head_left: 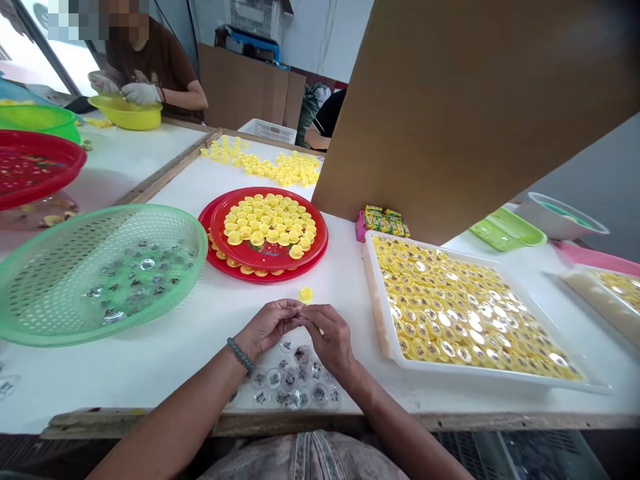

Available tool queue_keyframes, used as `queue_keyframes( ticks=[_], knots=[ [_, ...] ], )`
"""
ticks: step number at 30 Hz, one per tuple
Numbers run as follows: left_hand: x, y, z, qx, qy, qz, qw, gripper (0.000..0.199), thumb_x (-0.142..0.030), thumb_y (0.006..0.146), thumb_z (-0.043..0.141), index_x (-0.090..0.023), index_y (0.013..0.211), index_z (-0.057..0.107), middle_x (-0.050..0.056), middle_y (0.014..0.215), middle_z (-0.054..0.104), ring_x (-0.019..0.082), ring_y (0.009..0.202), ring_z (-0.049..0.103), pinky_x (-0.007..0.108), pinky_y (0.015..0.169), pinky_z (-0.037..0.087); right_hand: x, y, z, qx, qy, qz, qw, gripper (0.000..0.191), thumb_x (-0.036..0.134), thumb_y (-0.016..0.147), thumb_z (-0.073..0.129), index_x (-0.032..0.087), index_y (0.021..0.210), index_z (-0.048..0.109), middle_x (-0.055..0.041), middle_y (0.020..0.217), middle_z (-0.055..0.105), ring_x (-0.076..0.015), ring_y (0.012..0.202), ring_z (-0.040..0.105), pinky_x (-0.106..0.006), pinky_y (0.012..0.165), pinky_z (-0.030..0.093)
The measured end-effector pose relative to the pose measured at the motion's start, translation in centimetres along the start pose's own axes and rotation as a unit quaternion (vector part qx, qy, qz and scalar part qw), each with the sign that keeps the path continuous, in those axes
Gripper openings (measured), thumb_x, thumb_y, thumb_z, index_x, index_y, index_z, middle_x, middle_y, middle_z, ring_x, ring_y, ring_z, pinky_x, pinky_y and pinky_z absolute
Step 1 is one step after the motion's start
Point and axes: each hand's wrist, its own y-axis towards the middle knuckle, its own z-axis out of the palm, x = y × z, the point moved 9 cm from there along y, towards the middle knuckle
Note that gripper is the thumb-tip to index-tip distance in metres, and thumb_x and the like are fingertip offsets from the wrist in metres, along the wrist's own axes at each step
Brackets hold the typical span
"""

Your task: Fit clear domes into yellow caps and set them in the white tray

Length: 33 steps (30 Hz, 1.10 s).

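My left hand (274, 325) and my right hand (327, 333) meet fingertip to fingertip over the table. Both are closed in a pinch, and whatever small piece lies between them is hidden by the fingers. Just beyond the fingertips a single yellow cup-shaped piece (305, 295) sits on the white surface. Below my hands, several clear round discs with dark printed figures (291, 380) lie scattered near the table's front edge. Farther off, a red round tray (320, 230) carries many yellow cup-shaped pieces (270, 220), stacked on another red tray.
A green perforated basket (55, 267) at left holds more clear discs. At right stands a white tray (385, 333) filled with yellow pieces topped by shiny discs. A cardboard sheet (450, 100) leans behind it. Across the table, a gloved person (165, 73) works over a yellow basin (133, 117).
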Motion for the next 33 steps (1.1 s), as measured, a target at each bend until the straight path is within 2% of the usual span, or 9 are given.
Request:
queue_keyframes(
  ticks=[3,5,7,10,13,16,19,25,33],
  knots=[
    [-0.5,0.0,0.1,-0.005,0.009,0.021,1.000,0.018,-0.013,0.068,0.071,-0.010,0.085,0.065,0.007,0.080,0.069,0.011,0.069,0.064,0.020,0.067,0.050,-0.2,-0.4,0.1,0.013,0.025,0.016,0.999,0.016,0.017,0.083,0.057,0.026,0.090,0.067,-0.0036,0.095,0.065,-0.0168,0.091,0.058,-0.031,0.084,0.048],
    [-0.8,-0.1,0.4,-0.006,0.033,0.035,0.999,0.025,-0.013,0.066,0.072,-0.010,0.090,0.064,0.007,0.081,0.069,0.013,0.070,0.064,0.022,0.067,0.050,-0.8,-0.3,-0.1,0.009,0.017,0.051,0.999,0.013,0.020,0.080,0.061,0.025,0.092,0.065,-0.0044,0.097,0.062,-0.0157,0.082,0.059,-0.029,0.075,0.050],
    [-1.1,-0.3,0.5,-0.017,0.058,0.049,0.997,0.031,-0.013,0.064,0.073,-0.011,0.094,0.062,0.006,0.078,0.070,0.013,0.069,0.064,0.023,0.067,0.049,-1.3,0.0,-0.1,0.024,-0.013,0.075,0.997,0.023,0.023,0.076,0.067,0.025,0.098,0.063,-0.0053,0.100,0.059,-0.0147,0.074,0.058,-0.027,0.066,0.051],
    [-1.2,-0.4,0.5,-0.033,0.088,0.064,0.994,0.035,-0.014,0.062,0.074,-0.011,0.095,0.062,0.005,0.073,0.070,0.013,0.067,0.064,0.023,0.066,0.048,-1.6,0.3,0.4,0.073,-0.069,0.068,0.993,0.026,0.025,0.077,0.065,0.026,0.103,0.062,-0.0051,0.094,0.059,-0.0158,0.073,0.058,-0.027,0.063,0.049],
    [-1.5,-0.4,0.6,-0.037,0.115,0.085,0.989,0.035,-0.017,0.062,0.075,-0.011,0.094,0.061,0.005,0.074,0.070,0.014,0.069,0.064,0.026,0.070,0.048,-1.8,0.2,0.6,0.081,-0.097,0.054,0.991,0.023,0.024,0.081,0.060,0.026,0.103,0.063,-0.0053,0.090,0.061,-0.0166,0.074,0.059,-0.028,0.067,0.048],
    [-1.8,-0.5,1.0,-0.041,0.138,0.092,0.985,0.035,-0.018,0.062,0.075,-0.012,0.094,0.061,0.005,0.076,0.071,0.015,0.071,0.065,0.028,0.073,0.047,-2.6,-0.1,0.4,0.062,-0.055,0.083,0.993,0.027,0.024,0.079,0.061,0.026,0.106,0.063,-0.0046,0.089,0.062,-0.0152,0.070,0.058,-0.027,0.065,0.048],
    [-1.8,-0.6,1.3,-0.042,0.140,0.084,0.986,0.036,-0.018,0.063,0.076,-0.012,0.094,0.059,0.006,0.078,0.071,0.017,0.074,0.066,0.029,0.075,0.047,-4.0,-0.5,0.3,0.033,0.053,0.154,0.986,0.020,0.025,0.074,0.065,0.024,0.095,0.066,-0.0014,0.077,0.061,-0.0136,0.064,0.056,-0.026,0.062,0.046],
    [-1.3,-0.6,0.9,-0.057,0.131,0.069,0.987,0.036,-0.018,0.062,0.076,-0.013,0.094,0.059,0.004,0.075,0.071,0.013,0.068,0.064,0.023,0.066,0.046,-6.3,-1.9,1.4,0.006,0.310,0.315,0.897,0.019,0.031,0.066,0.071,0.019,0.079,0.064,0.0011,0.065,0.061,-0.0121,0.056,0.054,-0.024,0.052,0.042],
    [-1.2,-0.7,1.7,-0.058,0.139,0.097,0.984,0.033,-0.021,0.064,0.076,-0.015,0.092,0.061,0.004,0.082,0.071,0.013,0.075,0.063,0.025,0.074,0.046,-6.9,-1.7,0.6,-0.115,0.418,0.352,0.829,0.020,0.031,0.064,0.072,0.018,0.075,0.062,0.0017,0.060,0.060,-0.0113,0.056,0.054,-0.025,0.058,0.042]
  ],
)
